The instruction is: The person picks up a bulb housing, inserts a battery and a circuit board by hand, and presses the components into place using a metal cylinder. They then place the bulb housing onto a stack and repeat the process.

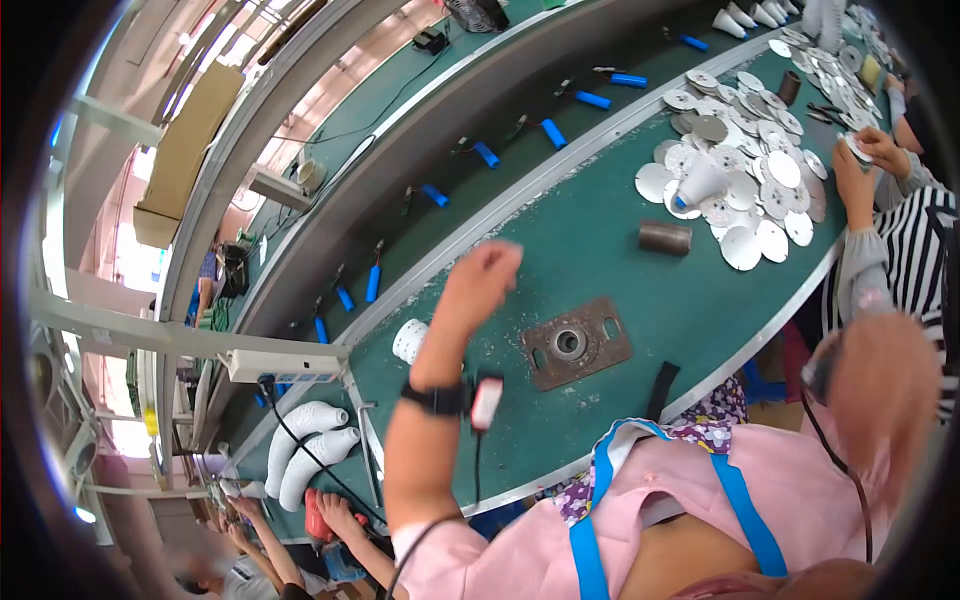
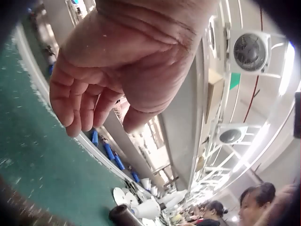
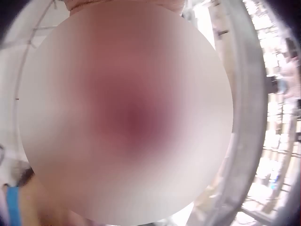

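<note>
My left hand (image 1: pixel 485 285) hovers above the green table (image 1: pixel 470 375) with its fingers loosely bent. In the left wrist view the palm and fingers of that hand (image 2: pixel 117 75) show nothing in their hold. To its lower right lies a rusty metal plate (image 1: pixel 545 372) with slots and a raised ring in the middle. A white perforated cup (image 1: pixel 408 341) sits beside the left forearm. My right hand (image 1: pixel 885 385) is raised close to the head camera and blurred; I cannot tell what it holds. A large blurred disc hides most of the right wrist view.
A metal cylinder (image 1: pixel 665 238) lies before a heap of white discs (image 1: pixel 742 250) and a white cone (image 1: pixel 705 180). Blue cylinders (image 1: pixel 553 133) with leads line the back channel. White curved pieces (image 1: pixel 305 440) lie left, near a power strip (image 1: pixel 285 366). Another person's hands (image 1: pixel 855 185) work at right.
</note>
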`<state>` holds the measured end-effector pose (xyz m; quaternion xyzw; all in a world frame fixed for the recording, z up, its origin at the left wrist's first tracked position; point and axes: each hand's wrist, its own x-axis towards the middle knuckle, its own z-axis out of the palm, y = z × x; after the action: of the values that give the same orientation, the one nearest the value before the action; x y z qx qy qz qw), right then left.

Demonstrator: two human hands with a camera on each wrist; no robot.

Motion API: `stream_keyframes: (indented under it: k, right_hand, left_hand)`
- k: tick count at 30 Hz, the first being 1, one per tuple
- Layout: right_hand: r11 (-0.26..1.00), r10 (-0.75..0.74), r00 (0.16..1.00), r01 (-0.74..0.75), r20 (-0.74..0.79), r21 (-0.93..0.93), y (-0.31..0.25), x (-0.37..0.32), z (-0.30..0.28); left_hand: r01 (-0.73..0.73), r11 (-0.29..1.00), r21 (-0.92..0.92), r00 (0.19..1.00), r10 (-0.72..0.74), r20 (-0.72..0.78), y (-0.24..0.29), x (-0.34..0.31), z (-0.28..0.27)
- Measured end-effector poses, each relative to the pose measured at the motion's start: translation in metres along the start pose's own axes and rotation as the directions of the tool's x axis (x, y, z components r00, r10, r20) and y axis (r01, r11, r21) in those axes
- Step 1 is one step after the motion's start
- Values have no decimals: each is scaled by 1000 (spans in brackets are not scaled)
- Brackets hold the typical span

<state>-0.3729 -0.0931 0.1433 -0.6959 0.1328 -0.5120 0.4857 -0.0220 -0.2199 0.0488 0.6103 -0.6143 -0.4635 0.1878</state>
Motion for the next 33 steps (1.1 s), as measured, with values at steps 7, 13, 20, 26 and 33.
stream_keyframes:
  k: [7,13,20,26,33]
  right_hand:
    - [976,-98,754,202,650,-88,-74,20,12]
    - [948,182,820,0,543,-319,-75,16,-8]
    - [950,122,854,48,506,-309,-45,17,-53]
    - [948,48,892,101,449,-302,-32,10,-61]
    - [987,156,988,-156,0,-35,20,9,-6]
  left_hand:
    - [77,728,681,994,-4,-108,67,201,39]
    - [189,724,663,925,95,-368,62,253,72]
    - [37,800,598,969,118,-217,39,208,19]
    - [-222,957,185,939,261,-224,16,79,13]
    - [-488,855,176,786,518,-338,6,-64,50]
